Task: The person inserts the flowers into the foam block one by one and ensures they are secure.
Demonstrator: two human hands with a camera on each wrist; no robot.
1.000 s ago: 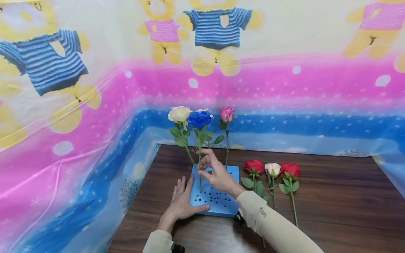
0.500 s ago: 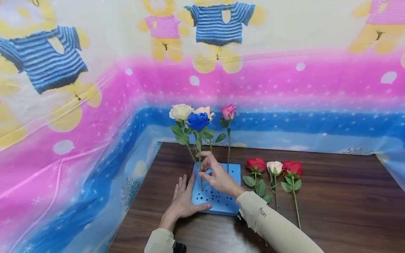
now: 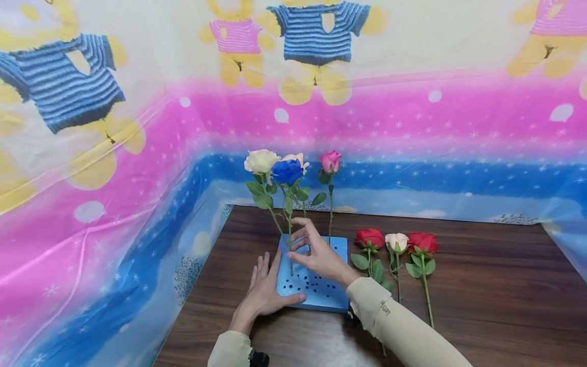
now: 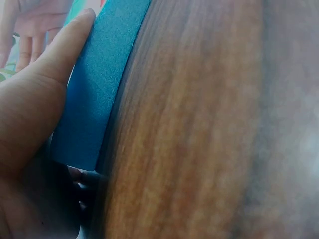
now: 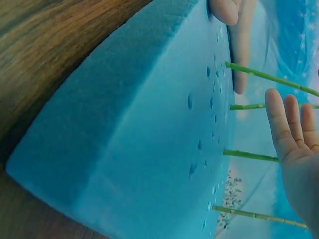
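Note:
A blue block (image 3: pixel 337 295) dotted with small holes lies on the table. My left hand (image 3: pixel 262 294) rests at its near left corner, fingers straight along the left side and thumb (image 4: pixel 65 50) along the front edge. A blue rose (image 3: pixel 287 172) stands upright in the block. Beside its stem is my right hand (image 3: pixel 321 257), fingers spread apart; the right wrist view shows this hand (image 5: pixel 299 149) with extended fingers and nothing in them. Behind stand a cream rose (image 3: pixel 261 161), a peach rose (image 3: pixel 299 159) partly hidden by the blue one, and a pink rose (image 3: pixel 330 161).
Right of the block, a red rose (image 3: pixel 369 237), a pale pink rose (image 3: pixel 396 242) and another red rose (image 3: pixel 423 242) lie on the dark wooden table (image 3: pixel 486 290). A printed bear cloth (image 3: pixel 390 117) hangs behind and along the left.
The fingers of my right hand have spread and let go of the blue rose's stem, and the hand has shifted slightly right. My left hand stays at the block.

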